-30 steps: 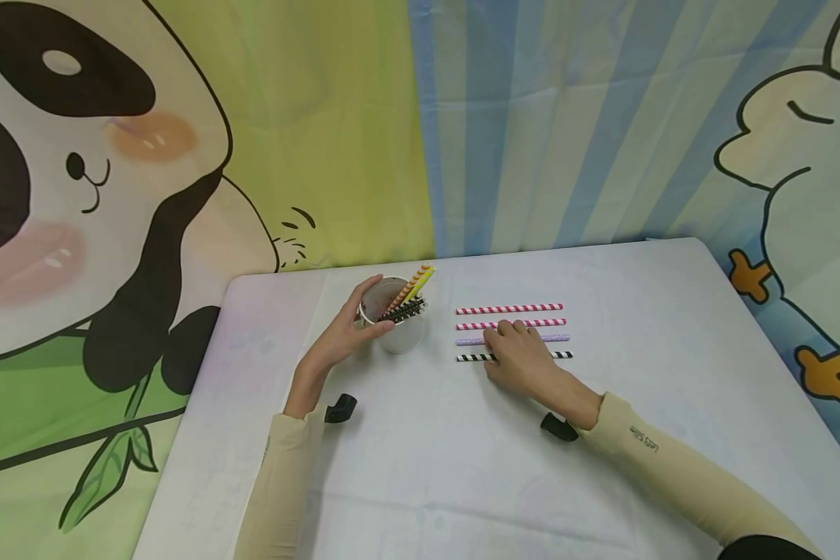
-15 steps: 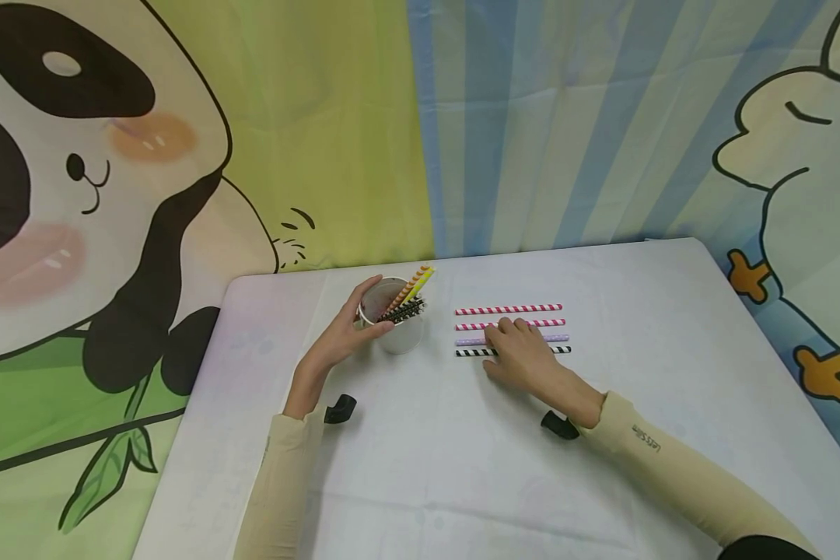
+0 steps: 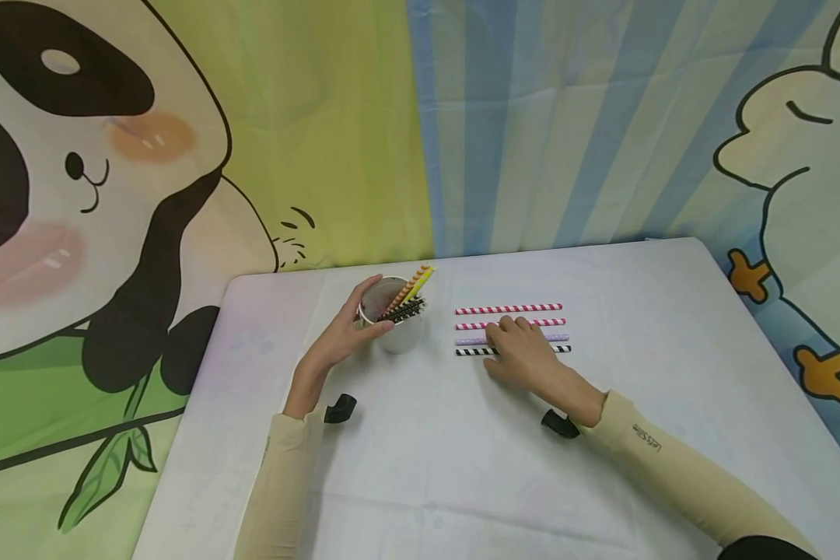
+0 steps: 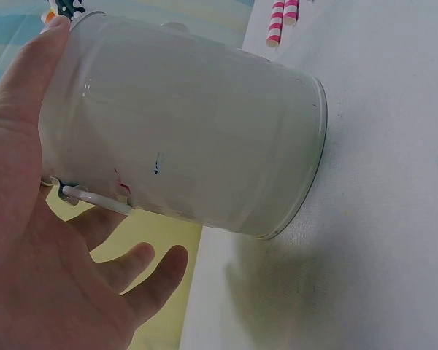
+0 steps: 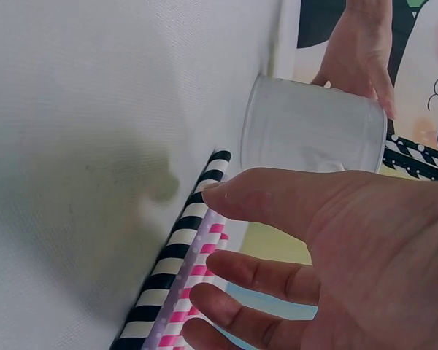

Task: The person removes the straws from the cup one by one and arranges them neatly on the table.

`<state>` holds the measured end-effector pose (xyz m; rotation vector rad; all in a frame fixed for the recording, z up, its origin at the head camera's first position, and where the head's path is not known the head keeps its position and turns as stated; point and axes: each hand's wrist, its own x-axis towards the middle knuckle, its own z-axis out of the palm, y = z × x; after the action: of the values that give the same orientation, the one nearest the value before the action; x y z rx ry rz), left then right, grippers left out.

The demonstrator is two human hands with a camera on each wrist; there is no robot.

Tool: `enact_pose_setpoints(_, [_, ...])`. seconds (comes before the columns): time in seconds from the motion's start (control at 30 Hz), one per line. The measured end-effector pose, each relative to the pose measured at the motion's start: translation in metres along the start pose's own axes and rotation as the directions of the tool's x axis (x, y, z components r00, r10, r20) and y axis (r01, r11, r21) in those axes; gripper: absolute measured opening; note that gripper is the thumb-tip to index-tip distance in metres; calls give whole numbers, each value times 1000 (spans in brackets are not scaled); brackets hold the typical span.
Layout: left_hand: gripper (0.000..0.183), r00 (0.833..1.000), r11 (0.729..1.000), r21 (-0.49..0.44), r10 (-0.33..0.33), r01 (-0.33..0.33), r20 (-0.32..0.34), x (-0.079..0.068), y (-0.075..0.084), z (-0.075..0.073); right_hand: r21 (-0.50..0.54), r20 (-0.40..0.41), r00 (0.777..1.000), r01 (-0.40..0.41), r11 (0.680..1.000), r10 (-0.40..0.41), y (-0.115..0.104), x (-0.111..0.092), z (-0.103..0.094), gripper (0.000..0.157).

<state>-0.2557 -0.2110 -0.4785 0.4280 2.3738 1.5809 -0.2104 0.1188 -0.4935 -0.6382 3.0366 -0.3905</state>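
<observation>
My left hand (image 3: 343, 336) holds a small whitish bucket (image 3: 400, 341) near its rim, thumb on one side and fingers round the other. Inside stand black patterned straws (image 3: 404, 311), an orange-striped straw (image 3: 407, 289) and a yellow one (image 3: 423, 281). To the right, my right hand (image 3: 521, 359) rests over a row of straws. A black-and-white striped straw (image 5: 177, 248) lies at its thumb, which seems to touch it. Beyond are a lilac straw (image 3: 469, 342), a pink-striped straw (image 3: 470, 326) and a red-striped straw (image 3: 508, 309). The right fingers are spread loosely, pinching nothing.
A white-covered table (image 3: 427, 482) carries everything, its far edge close to a printed curtain (image 3: 532, 140) with a panda and stripes. Black curved pieces (image 3: 341, 409) sit at both wrists.
The black-and-white straw has shifted away from me, closer to the lilac one and more parallel to it. My right hand barely moved; the left hand and bucket stayed put.
</observation>
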Motion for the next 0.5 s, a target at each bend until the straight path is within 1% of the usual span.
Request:
enact_pose_setpoints(0.07, [83, 1000, 1000, 3, 4, -4, 2, -2, 6, 0, 1, -1, 1000, -1, 1000, 1, 0, 0, -1, 22])
enact_pose_setpoints(0.1, [84, 1000, 1000, 5, 8, -8, 2, -2, 6, 0, 2, 0, 1000, 0, 1000, 0, 0, 1, -1, 22])
enact_pose_setpoints(0.17, [84, 1000, 1000, 6, 13, -13, -3, 0, 1, 0, 11, 2, 1000, -2, 1000, 2, -1, 1, -2, 21])
enact_pose_setpoints(0.23, [84, 1000, 1000, 6, 17, -17, -10, 3, -8, 0, 28, 4, 1000, -3, 1000, 2, -1, 2, -4, 20])
enact_pose_setpoints(0.33, [85, 1000, 1000, 13, 21, -21, -18, 8, -20, 0, 68, 0, 1000, -2, 998, 2, -2, 5, -8, 24])
enact_pose_setpoints(0.5, [83, 999, 999, 29, 31, -31, -23, 9, -24, 0, 128, -41, 999, 19, 992, -14, -1, 11, -15, 33])
